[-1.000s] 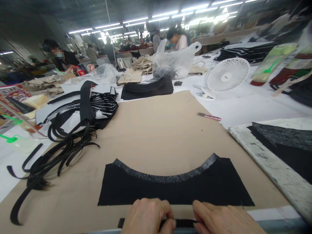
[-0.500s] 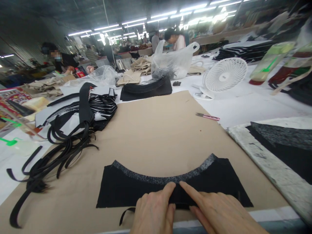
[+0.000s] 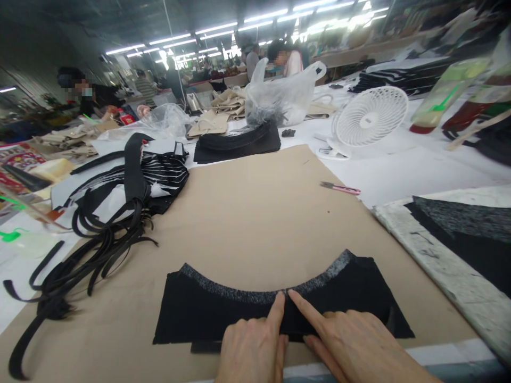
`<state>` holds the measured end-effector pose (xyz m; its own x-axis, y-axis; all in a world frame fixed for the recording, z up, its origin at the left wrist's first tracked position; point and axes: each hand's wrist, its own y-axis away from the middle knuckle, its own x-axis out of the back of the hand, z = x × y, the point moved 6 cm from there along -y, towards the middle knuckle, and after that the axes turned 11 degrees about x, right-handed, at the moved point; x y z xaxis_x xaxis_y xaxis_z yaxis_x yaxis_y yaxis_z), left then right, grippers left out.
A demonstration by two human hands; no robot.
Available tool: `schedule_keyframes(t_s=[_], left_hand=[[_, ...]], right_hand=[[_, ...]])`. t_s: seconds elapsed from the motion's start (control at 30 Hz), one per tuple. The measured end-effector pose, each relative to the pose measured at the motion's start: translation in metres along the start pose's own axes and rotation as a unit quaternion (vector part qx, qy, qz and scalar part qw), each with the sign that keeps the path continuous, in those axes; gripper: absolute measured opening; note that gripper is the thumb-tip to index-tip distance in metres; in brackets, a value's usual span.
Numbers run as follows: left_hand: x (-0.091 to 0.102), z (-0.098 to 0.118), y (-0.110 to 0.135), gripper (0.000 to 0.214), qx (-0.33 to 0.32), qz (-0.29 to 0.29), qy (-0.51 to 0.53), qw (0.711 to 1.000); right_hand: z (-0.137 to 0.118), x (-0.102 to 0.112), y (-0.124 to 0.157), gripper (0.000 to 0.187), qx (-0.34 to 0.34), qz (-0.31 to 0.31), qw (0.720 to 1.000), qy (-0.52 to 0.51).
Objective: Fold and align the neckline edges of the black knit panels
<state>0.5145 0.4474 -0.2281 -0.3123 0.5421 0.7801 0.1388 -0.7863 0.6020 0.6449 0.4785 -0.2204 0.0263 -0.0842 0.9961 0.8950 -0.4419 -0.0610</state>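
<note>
A black fabric piece (image 3: pixel 191 314) with a concave upper edge lies flat in front of me. Along that curve runs a speckled grey band (image 3: pixel 247 296). My left hand (image 3: pixel 253 340) rests on its lower middle, index finger stretched out with the tip at the band and thumb apart near the lower edge. Mirroring it, my right hand (image 3: pixel 343 335) presses its straight index finger on the band just to the right, thumb also apart. Both hands are open; their other fingers are partly hidden. A narrow black strip (image 3: pixel 205 347) shows below the piece's lower edge, left of my left hand.
Tan board (image 3: pixel 255 213) covers the table. Pink-handled thread snips (image 3: pixel 340 188) lie on it. Black strips (image 3: pixel 104 244) tangle at left; a black stack (image 3: pixel 239 143), white fan (image 3: pixel 371 117) and plastic bag (image 3: pixel 283 96) stand behind. At right is a stained white slab (image 3: pixel 431 266). People work beyond.
Both index fingertips have moved slightly up the piece, onto the grey band. The strip end below the lower edge looked curled and now lies straight. My view has shifted a little.
</note>
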Motion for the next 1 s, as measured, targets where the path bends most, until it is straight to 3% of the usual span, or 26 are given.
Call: schedule_keyframes(t_s=[0.4,0.6,1.0], left_hand=[[0.006,0.004,0.002,0.068,0.012,-0.019,-0.013,1.000],[0.006,0.002,0.002,0.071,0.009,-0.019,0.003,1.000],[-0.005,-0.005,0.003,0.070,0.065,-0.062,0.005,0.996]], right_hand=[[0.000,-0.014,0.004,0.059,0.002,0.011,1.000,-0.004],[0.002,-0.011,0.006,0.065,0.007,0.038,0.999,-0.027],[0.007,-0.025,0.009,0.065,-0.013,-0.025,0.998,-0.054]])
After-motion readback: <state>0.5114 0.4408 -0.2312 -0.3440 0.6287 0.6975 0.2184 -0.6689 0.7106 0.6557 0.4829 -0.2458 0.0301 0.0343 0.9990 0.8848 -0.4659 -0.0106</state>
